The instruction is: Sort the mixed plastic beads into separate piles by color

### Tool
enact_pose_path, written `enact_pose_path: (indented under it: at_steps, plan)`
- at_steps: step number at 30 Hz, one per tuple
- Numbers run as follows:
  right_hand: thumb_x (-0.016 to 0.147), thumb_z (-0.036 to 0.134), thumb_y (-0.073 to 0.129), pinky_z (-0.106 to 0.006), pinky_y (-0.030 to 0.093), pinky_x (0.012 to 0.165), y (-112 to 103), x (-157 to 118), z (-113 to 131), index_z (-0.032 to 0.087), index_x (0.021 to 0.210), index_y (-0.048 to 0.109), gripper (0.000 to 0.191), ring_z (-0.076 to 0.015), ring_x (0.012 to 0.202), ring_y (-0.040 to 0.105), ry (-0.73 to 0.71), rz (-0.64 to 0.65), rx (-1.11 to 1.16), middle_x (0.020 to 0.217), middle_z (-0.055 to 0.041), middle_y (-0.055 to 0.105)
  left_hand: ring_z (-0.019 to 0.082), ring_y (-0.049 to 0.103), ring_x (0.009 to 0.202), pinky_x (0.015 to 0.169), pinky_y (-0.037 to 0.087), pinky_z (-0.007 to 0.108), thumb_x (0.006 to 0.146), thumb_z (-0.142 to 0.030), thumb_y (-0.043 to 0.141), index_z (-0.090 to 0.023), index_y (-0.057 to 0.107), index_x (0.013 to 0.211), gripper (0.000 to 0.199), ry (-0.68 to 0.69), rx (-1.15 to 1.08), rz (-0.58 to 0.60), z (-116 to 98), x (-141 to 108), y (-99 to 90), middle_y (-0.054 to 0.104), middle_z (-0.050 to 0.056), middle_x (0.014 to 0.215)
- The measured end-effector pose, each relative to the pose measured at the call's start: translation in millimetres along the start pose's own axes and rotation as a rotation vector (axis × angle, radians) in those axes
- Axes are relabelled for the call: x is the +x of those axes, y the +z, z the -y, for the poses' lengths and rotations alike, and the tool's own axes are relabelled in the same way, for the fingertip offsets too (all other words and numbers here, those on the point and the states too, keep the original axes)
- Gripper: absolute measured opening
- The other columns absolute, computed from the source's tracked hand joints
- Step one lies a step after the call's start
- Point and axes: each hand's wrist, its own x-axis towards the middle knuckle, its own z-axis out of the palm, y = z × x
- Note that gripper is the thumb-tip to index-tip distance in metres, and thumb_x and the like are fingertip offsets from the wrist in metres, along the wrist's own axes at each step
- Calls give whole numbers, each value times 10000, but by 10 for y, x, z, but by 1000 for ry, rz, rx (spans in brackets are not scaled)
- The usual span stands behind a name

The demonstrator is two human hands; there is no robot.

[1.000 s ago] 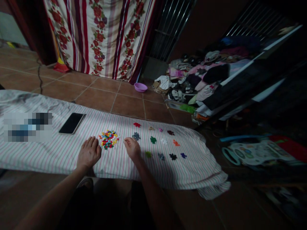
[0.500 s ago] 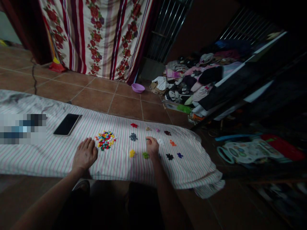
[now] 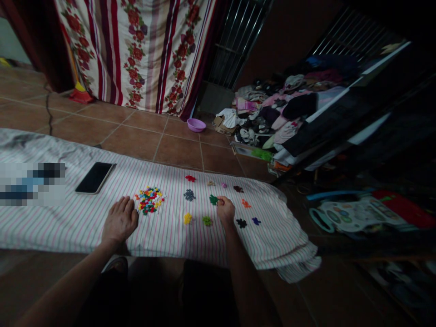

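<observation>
My left hand (image 3: 119,221) lies flat on the striped cloth (image 3: 75,227), fingers stretched out, just left of a mixed pile of small coloured pieces (image 3: 150,200). With its fingers pinched together, my right hand (image 3: 226,210) is at the right side of a dark green pile (image 3: 213,200). Anything in the pinch is too small to make out. Around it lie small piles sorted by colour: grey (image 3: 189,195), red (image 3: 190,178), yellow (image 3: 187,218), light green (image 3: 207,221), black (image 3: 241,223), orange (image 3: 245,203) and dark blue (image 3: 256,221). My hand hides most of the white pile.
A dark phone (image 3: 95,177) lies on the cloth at left. At the back are beige (image 3: 211,183), pink (image 3: 224,185) and brown (image 3: 238,189) pieces. A purple basin (image 3: 196,125) and heaped clothes (image 3: 272,109) are on the floor beyond.
My right hand has moved a little to the right, from over the dark green pile to its right side, uncovering that pile and covering the white one. My left hand stays put.
</observation>
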Motion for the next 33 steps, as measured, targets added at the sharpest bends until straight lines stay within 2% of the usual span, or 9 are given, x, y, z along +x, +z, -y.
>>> enact_pose_path:
  at_steps: [6,12,19,24,33]
  plan:
    - [730,199,442,-294,488,780,17,28,19,157,872,759,350,-208,811,643,40,26,-42,860,-96,715,339,546,1289,1084,429,502,944,-302,339,-65,620,1190,442,2,23,-11,13,-4,30,637,222,1293]
    - [709,187,428,-309,500,826,21,12,-42,156,929,755,395,-216,850,655,41,52,1,880,-90,731,356,539,1293,1083,425,500,947,-299,344,-33,617,1201,458,15,33,3,18,-5,28,624,243,1306]
    - [682,206,432,-325,512,832,10,-14,-106,166,853,756,369,-224,838,659,36,43,19,852,-92,737,346,527,1307,1085,419,511,944,-297,343,-60,601,1215,444,-1,7,1,12,-15,39,617,236,1318]
    - [680,238,435,-329,521,822,5,-12,-61,183,817,749,348,-224,830,658,30,46,56,818,-76,735,343,523,1311,1087,414,518,929,-298,357,-82,597,1214,431,-22,-33,-11,7,-10,35,618,229,1316]
    - [697,245,424,-361,492,867,-33,-59,23,168,894,750,389,-244,879,628,-2,43,3,884,-102,717,326,527,1313,1102,404,497,911,-294,381,-123,613,1192,402,-70,-44,34,-38,25,-32,625,194,1325]
